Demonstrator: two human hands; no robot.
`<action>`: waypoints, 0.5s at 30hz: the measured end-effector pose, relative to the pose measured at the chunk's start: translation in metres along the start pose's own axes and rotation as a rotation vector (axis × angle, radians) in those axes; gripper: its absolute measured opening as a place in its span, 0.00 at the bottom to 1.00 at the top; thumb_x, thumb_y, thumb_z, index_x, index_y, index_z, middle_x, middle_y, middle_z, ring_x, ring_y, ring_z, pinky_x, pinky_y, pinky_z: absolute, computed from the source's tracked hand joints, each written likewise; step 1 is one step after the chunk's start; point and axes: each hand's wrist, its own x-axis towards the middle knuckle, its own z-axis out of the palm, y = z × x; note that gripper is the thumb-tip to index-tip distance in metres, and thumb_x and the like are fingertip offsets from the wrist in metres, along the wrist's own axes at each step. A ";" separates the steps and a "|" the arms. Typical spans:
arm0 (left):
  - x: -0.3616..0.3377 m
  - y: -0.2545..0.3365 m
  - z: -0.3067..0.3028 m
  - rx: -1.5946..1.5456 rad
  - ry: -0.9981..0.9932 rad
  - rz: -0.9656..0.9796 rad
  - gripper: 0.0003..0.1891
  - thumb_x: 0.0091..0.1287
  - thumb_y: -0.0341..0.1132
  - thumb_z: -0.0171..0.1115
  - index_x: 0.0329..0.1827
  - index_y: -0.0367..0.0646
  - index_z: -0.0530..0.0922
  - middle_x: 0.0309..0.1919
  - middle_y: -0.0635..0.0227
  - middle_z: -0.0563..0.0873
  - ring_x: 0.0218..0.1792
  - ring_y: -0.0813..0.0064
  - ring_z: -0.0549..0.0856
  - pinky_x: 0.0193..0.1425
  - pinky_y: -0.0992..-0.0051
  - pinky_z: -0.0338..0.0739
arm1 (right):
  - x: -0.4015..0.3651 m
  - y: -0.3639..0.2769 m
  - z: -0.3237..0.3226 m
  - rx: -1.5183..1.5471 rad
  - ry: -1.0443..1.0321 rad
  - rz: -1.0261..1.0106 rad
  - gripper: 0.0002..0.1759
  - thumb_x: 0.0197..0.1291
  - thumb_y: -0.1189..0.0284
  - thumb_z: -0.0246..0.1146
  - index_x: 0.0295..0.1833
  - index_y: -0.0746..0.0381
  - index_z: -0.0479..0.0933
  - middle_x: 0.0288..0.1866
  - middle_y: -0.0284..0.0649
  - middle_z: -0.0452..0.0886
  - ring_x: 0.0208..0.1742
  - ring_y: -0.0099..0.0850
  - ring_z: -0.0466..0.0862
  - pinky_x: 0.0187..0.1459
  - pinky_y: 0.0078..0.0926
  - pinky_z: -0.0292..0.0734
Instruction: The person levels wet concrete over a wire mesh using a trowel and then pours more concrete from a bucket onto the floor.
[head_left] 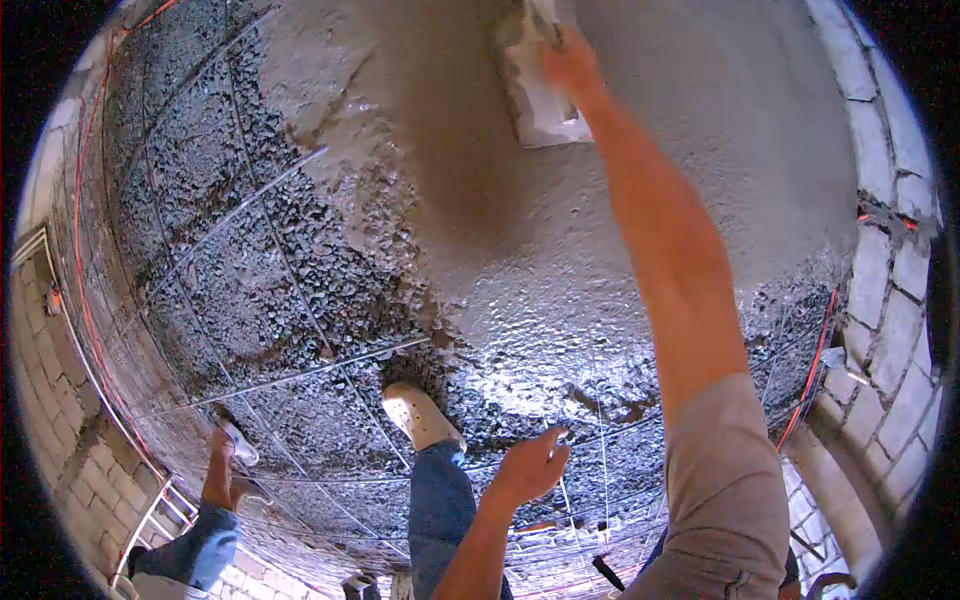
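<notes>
My right hand (572, 68), slightly blurred, reaches out at the top and grips a finishing trowel (540, 112). The long flat blade is smeared with grey concrete and lies on the wet concrete (720, 150); the handle is mostly hidden by my fingers. Lower down, my left hand (528, 468) hangs near my knee with its fingers curled in. Whether it holds anything cannot be made out. Smooth concrete spreads to the right of the trowel, while rougher wet concrete (540, 330) lies closer to me.
Dark gravel (230, 200) with thin reinforcing bars (240, 208) covers the left side. My light clog (422, 415) stands on the gravel. Another person's leg (215, 480) shows at lower left. Block walls (895, 300) and an orange line (812, 365) border the floor.
</notes>
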 end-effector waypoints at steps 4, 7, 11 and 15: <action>0.003 -0.006 0.008 0.057 0.016 0.008 0.21 0.70 0.43 0.49 0.60 0.40 0.70 0.43 0.46 0.82 0.42 0.48 0.83 0.49 0.57 0.76 | -0.014 -0.028 0.013 0.067 -0.254 -0.081 0.26 0.58 0.62 0.60 0.62 0.59 0.70 0.42 0.46 0.82 0.43 0.36 0.82 0.45 0.32 0.76; 0.007 -0.013 0.016 0.053 0.075 0.065 0.23 0.67 0.45 0.50 0.61 0.42 0.70 0.38 0.45 0.84 0.41 0.47 0.83 0.48 0.56 0.76 | -0.027 -0.028 0.036 0.292 -0.456 -0.201 0.27 0.58 0.62 0.60 0.63 0.57 0.69 0.44 0.44 0.82 0.44 0.34 0.81 0.47 0.31 0.75; 0.006 0.010 0.008 -0.014 -0.042 -0.159 0.24 0.67 0.46 0.51 0.62 0.42 0.70 0.41 0.46 0.84 0.43 0.49 0.83 0.49 0.57 0.76 | -0.069 -0.053 0.019 0.095 -0.517 -0.444 0.27 0.58 0.61 0.59 0.64 0.54 0.69 0.56 0.46 0.78 0.54 0.42 0.79 0.55 0.36 0.73; 0.013 0.001 0.021 0.115 0.048 -0.057 0.23 0.67 0.45 0.52 0.62 0.45 0.70 0.41 0.50 0.85 0.40 0.50 0.84 0.48 0.58 0.76 | -0.090 -0.060 -0.009 0.098 -0.620 -0.442 0.29 0.55 0.63 0.59 0.64 0.54 0.67 0.54 0.49 0.78 0.53 0.49 0.78 0.55 0.42 0.73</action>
